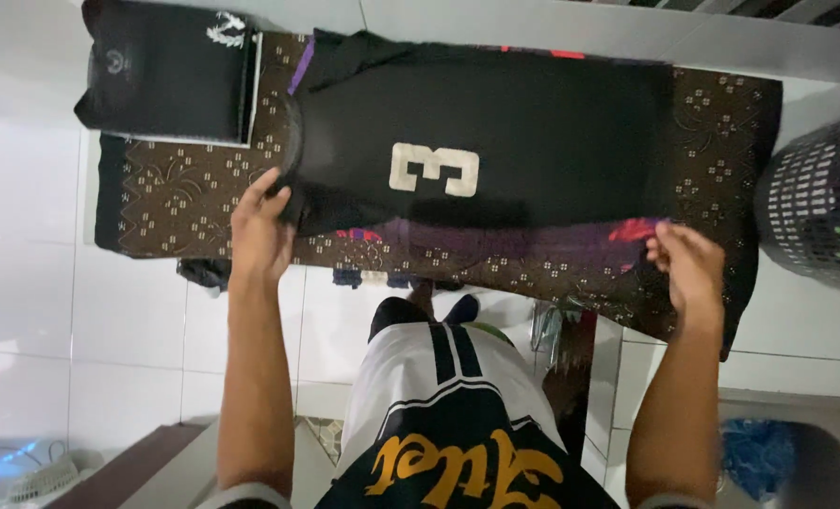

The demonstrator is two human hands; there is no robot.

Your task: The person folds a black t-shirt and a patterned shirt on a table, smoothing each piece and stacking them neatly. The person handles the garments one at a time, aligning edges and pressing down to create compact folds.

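Observation:
A black jersey (533,123) with a pale printed patch lies spread flat across a brown patterned cloth (194,203) that covers the work surface. My left hand (261,226) pinches the jersey's left end near its collar. At the jersey's lower right corner, my right hand (688,262) grips the near edge, where a bit of red and purple print shows. Both hands hold the garment against the cloth.
A folded black garment (165,71) lies on the cloth at the far left. A dark mesh laundry basket (820,203) stands to the right. White floor tiles lie below the surface. A small fan (38,476) sits at the bottom left, a blue item (754,452) at the bottom right.

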